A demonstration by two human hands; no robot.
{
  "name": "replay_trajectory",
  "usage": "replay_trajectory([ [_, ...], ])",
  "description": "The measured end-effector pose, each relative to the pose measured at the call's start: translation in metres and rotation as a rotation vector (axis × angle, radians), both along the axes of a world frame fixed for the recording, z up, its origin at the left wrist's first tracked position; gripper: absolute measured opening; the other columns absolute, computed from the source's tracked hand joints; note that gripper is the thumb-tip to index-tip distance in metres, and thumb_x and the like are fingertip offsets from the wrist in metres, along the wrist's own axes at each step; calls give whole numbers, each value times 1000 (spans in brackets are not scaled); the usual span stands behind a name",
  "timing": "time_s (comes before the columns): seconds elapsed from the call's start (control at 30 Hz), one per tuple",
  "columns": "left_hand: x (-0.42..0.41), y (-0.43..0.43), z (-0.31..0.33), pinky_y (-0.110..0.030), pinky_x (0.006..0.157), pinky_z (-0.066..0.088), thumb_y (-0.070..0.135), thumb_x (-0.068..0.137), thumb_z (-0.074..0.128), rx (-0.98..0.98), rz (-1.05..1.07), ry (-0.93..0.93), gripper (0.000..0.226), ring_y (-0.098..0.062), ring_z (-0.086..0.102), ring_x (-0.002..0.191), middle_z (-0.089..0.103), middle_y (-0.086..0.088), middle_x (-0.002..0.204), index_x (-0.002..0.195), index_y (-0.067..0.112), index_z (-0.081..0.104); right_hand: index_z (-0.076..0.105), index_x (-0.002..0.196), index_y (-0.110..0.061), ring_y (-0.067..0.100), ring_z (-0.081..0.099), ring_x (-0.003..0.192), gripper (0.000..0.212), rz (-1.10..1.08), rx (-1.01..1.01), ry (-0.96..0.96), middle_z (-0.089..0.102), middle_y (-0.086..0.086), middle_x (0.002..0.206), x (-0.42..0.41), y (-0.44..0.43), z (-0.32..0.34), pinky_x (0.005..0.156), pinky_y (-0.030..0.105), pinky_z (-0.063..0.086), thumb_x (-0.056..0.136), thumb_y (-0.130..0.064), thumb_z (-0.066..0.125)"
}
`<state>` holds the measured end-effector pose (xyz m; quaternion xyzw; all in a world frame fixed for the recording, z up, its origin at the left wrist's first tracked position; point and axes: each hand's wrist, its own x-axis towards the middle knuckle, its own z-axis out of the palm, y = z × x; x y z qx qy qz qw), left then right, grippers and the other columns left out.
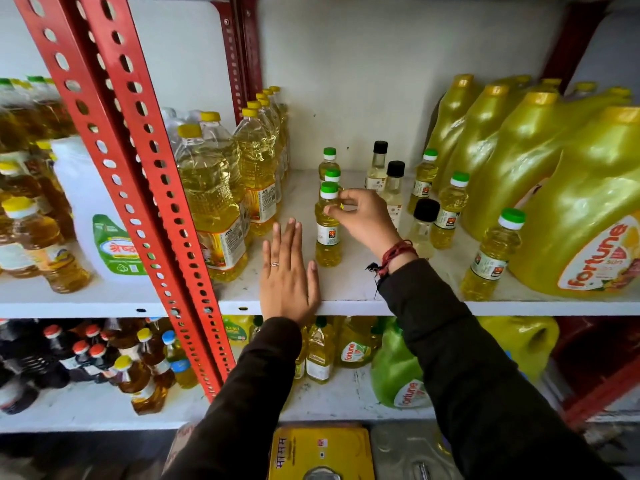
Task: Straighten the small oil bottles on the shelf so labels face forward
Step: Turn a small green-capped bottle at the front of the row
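Observation:
Small oil bottles with green-and-white caps stand on the white shelf (349,289). The front one of a left column (327,237) has its label facing me; my right hand (363,220) pinches its shoulder with thumb and fingertips. Two more green-capped bottles (330,161) line up behind it. Another column of green-capped bottles (450,209) runs along the right, with the nearest (490,258) turned at an angle. Black-capped clear bottles (420,226) stand between the columns. My left hand (287,271) lies flat and open on the shelf, left of the held bottle.
Tall yellow-capped oil bottles (214,202) crowd the left of the shelf beside a red perforated upright (138,168). Large yellow Fortune jugs (571,220) fill the right. Below, a lower shelf holds more bottles and a green jug (394,372).

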<state>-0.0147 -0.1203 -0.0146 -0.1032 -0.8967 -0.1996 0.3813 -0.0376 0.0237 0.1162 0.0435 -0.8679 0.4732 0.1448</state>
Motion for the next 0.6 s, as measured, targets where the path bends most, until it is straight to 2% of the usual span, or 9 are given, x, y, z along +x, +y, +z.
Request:
replay_trajectory([
  [0.07,0,0,0,-34,131,-11,34,103,28,-6,4,0,69,-24,2,163,14,-8,174,165,5,22,73,110,-9,20,69,102,33,-34,-31,20,74,8,112,1,0,-1,91,28,53,81,-23,80],
  [0.13,1,-1,0,-34,131,-11,34,103,28,-9,10,0,69,-24,2,163,14,-8,175,165,5,22,74,104,-9,17,69,93,35,-71,-39,40,75,5,102,1,-1,-1,86,29,55,76,-27,85],
  [0.2,1,-1,0,-34,131,-11,33,103,28,-7,9,-1,68,-25,2,163,15,-9,174,165,5,21,73,93,-13,15,71,86,38,-127,-44,77,74,0,91,-1,-2,-3,81,32,59,68,-36,89],
  [0.33,1,-1,0,-35,131,-10,34,104,28,1,1,-11,68,-26,4,163,16,-9,174,165,5,22,68,84,-17,13,69,76,50,-232,20,138,73,-1,82,-1,-7,-7,71,27,56,58,-53,90],
  [0.43,1,-2,1,-36,132,-9,33,104,28,-5,-4,-12,68,-26,5,163,17,-10,174,165,4,23,66,91,-19,15,69,83,55,-255,87,135,73,-2,90,1,-10,-7,74,32,57,60,-59,86],
  [0.5,1,-2,1,-36,132,-8,34,104,27,-5,-13,-14,68,-26,5,163,17,-10,174,165,4,23,65,107,-21,15,68,95,62,-225,95,123,72,-3,104,3,-9,-8,83,34,56,63,-61,83],
  [0.6,1,-1,1,-37,132,-7,34,104,27,-10,-18,-14,68,-26,5,163,17,-10,174,165,4,23,65,121,-18,17,67,108,57,-103,-34,67,70,0,119,1,-7,-8,95,34,53,73,-43,84],
])
